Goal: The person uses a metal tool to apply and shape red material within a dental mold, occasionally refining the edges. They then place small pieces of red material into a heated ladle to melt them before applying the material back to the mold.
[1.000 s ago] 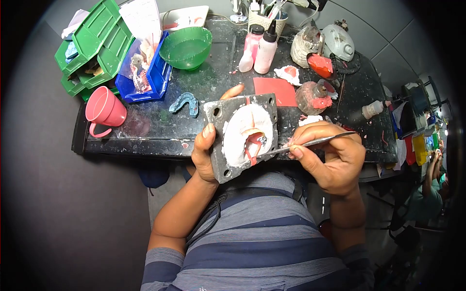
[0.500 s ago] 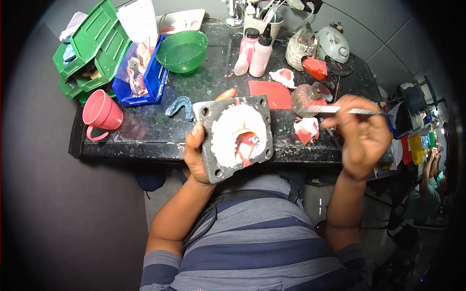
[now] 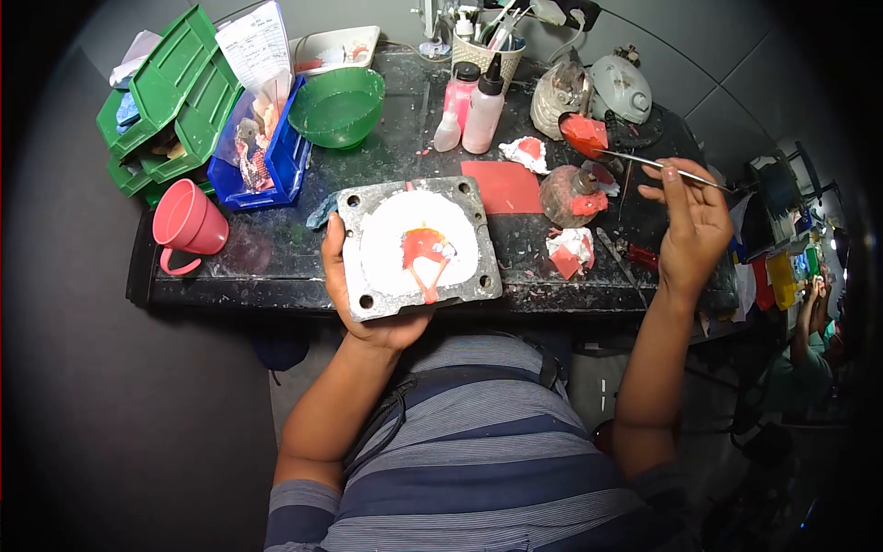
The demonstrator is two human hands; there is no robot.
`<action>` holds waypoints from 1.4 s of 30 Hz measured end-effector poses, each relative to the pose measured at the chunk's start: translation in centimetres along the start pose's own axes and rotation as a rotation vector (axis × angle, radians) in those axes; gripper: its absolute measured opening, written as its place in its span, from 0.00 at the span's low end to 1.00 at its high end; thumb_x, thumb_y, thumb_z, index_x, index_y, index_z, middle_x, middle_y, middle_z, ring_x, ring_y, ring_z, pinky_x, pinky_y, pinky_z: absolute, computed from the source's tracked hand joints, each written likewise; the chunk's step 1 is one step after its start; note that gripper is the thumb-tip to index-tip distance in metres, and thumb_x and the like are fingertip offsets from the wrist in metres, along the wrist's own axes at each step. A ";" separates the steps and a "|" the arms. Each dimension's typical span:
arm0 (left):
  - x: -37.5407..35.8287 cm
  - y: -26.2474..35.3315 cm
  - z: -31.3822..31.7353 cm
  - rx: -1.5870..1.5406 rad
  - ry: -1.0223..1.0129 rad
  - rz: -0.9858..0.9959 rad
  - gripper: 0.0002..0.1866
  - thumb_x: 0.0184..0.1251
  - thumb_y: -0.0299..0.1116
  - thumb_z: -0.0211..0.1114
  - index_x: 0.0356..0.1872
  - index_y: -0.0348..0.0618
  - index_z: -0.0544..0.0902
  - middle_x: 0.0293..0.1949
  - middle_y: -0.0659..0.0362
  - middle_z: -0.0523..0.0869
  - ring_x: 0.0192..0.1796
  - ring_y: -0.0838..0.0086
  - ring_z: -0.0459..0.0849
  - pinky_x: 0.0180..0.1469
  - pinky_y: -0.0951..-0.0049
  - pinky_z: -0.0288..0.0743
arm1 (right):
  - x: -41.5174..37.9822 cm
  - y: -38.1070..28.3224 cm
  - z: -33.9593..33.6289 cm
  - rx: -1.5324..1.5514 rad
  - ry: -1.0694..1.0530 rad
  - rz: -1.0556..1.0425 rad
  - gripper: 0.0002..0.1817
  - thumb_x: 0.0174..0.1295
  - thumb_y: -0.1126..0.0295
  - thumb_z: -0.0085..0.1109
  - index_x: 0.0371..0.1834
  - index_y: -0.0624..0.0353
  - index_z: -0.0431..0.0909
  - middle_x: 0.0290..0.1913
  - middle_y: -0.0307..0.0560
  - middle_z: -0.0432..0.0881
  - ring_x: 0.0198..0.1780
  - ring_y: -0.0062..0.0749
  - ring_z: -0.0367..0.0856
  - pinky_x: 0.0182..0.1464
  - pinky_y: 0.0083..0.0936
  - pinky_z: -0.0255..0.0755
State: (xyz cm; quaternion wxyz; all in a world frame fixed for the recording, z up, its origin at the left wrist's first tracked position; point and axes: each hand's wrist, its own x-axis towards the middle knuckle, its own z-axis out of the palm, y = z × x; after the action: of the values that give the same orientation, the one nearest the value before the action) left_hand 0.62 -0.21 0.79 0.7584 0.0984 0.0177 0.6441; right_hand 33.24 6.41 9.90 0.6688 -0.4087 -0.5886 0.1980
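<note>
My left hand [image 3: 372, 322] holds a square grey metal flask [image 3: 359, 271] from below and from its left side. White plaster [image 3: 382, 230] fills the flask, with red wax [image 3: 423, 247] in its middle and a thin red strip down to the near edge. Between the fingers of my right hand [image 3: 692, 221] is a slim metal tool [image 3: 658, 166]. Its tip reaches the red wax in a dark ladle-like holder [image 3: 584, 133]. Below the tool stands a round glass burner [image 3: 563, 198] with red wax on it.
Left: pink mug [image 3: 191, 221], blue bin [image 3: 262, 184], green bins [image 3: 175, 92], green bowl [image 3: 338, 106]. Behind the flask are a red wax sheet [image 3: 504, 187] and bottles [image 3: 483, 115]. A knife [image 3: 618, 259] lies near the right edge. Another person [image 3: 805, 363] is far right.
The flask has tilted flatter and shifted slightly left. My right hand has turned, and the metal tool's tip is now at the red wax holder. A knife lies on the table.
</note>
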 end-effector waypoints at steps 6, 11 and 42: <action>0.1 0.1 0.0 -0.027 0.022 -0.034 0.43 0.84 0.70 0.56 0.80 0.41 0.78 0.74 0.52 0.86 0.75 0.55 0.84 0.80 0.45 0.77 | 0.0 0.5 -0.4 -0.001 0.018 0.016 0.10 0.80 0.81 0.67 0.58 0.75 0.85 0.51 0.59 0.92 0.52 0.43 0.96 0.49 0.33 0.96; 0.1 0.0 0.4 -0.141 0.022 -0.046 0.47 0.83 0.72 0.54 0.83 0.39 0.76 0.73 0.47 0.87 0.73 0.50 0.87 0.76 0.41 0.80 | -0.9 0.7 -2.7 0.152 0.013 0.010 0.10 0.80 0.81 0.65 0.59 0.74 0.84 0.51 0.59 0.91 0.50 0.43 0.96 0.46 0.33 0.96; 0.6 -0.1 0.7 -0.033 -0.106 -0.168 0.33 0.91 0.59 0.52 0.75 0.40 0.81 0.65 0.47 0.92 0.65 0.55 0.93 0.71 0.45 0.87 | -7.1 -6.8 7.3 0.289 -0.551 0.046 0.08 0.71 0.87 0.70 0.51 0.74 0.88 0.49 0.59 0.93 0.43 0.30 0.92 0.46 0.24 0.87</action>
State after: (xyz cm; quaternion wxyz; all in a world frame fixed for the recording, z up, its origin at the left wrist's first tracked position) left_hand 0.94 0.29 1.53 0.8112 0.1180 -0.0247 0.5722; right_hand 23.26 -0.59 10.60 0.5304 -0.2538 -0.7041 0.3982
